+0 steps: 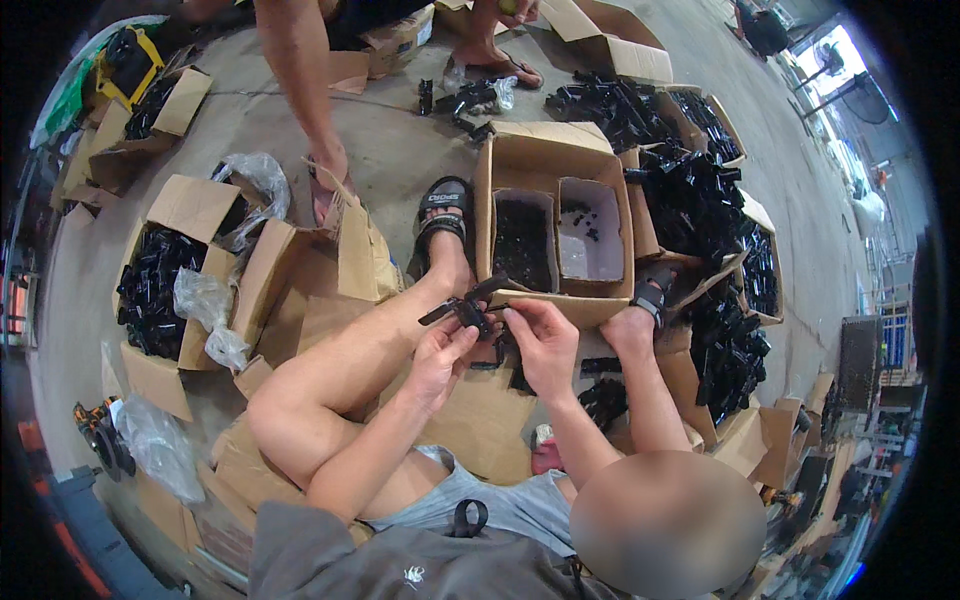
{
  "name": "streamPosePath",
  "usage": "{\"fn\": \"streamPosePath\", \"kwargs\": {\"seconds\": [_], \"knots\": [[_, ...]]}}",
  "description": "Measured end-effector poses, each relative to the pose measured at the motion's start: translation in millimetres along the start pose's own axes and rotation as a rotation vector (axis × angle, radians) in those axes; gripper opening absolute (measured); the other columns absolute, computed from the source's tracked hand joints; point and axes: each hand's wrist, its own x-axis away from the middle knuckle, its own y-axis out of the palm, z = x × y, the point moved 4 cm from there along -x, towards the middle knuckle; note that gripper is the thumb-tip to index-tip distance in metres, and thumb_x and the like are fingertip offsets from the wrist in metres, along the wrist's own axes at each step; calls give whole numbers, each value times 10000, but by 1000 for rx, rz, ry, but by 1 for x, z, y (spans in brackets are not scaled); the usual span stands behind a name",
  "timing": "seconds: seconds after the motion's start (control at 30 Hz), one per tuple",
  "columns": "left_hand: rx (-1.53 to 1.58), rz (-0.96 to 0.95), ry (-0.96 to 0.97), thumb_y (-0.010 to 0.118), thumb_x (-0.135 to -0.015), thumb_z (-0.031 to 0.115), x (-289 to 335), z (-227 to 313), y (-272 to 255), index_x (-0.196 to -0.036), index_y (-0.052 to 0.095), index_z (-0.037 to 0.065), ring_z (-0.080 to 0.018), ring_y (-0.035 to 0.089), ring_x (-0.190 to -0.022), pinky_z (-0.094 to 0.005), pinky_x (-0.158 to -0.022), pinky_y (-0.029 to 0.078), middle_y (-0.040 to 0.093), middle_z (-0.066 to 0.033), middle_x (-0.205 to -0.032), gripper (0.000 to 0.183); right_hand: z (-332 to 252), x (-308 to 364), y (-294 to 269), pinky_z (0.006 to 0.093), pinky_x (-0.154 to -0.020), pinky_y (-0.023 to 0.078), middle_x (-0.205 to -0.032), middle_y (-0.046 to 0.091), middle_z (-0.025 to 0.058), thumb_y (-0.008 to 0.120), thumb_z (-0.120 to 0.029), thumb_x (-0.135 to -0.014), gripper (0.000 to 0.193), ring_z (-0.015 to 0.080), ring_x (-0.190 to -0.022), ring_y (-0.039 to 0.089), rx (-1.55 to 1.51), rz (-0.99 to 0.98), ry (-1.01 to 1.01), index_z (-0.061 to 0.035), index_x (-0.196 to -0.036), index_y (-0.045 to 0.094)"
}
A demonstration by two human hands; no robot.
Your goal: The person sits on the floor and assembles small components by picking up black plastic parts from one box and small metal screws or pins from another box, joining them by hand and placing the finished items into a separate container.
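In front of my legs, my left hand (445, 362) grips a black plastic part (470, 312) with long arms sticking out to the sides. My right hand (543, 345) is beside it, thumb and forefinger pinched close to the part's right side; what lies between these fingertips is too small to name. Just beyond both hands, a cardboard carton (550, 145) holds two smaller boxes. Many small black pieces (522, 245) fill the left one, while a few lie scattered on the pale bottom of the right box (592, 258). Flat cardboard (490, 425) is under my hands.
Black plastic parts (690, 205) are heaped in and around cartons on the right. Another carton of black parts (160, 290) stands left, near clear plastic bags (205, 305). Ahead, another person's leg (300, 85) and sandalled foot (500, 68) show. An orange-black power tool (100, 430) lies far left.
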Motion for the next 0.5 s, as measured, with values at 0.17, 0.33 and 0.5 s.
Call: {"fn": "streamPosePath", "kwargs": {"seconds": [0.17,0.33,0.5], "knots": [[-90,-22,1,620,-969,101,2,-9,-11,-1320,555,48,-186,587,-1199,-341,-1046,472,629,-63,-1253,361,1,7,7,240,-773,536,-934,725,76,702,25,-883,123,105,-842,668,247,0,-71,41,-1005,709],[-78,-19,9,639,-959,103,2,-1,1,-1310,564,46,-176,591,-1179,-338,-1043,471,625,-53,-1261,363,-7,5,0,237,-771,533,-928,727,72,707,25,-874,113,100,-845,667,186,25,-59,36,-986,714],[-105,-23,-6,659,-926,26,2,-8,-7,-1245,584,28,-168,603,-1151,-335,-1004,506,637,-63,-1229,328,-8,7,0,252,-741,524,-896,721,69,725,13,-852,108,107,-803,656,219,0,-67,19,-960,725]]}}
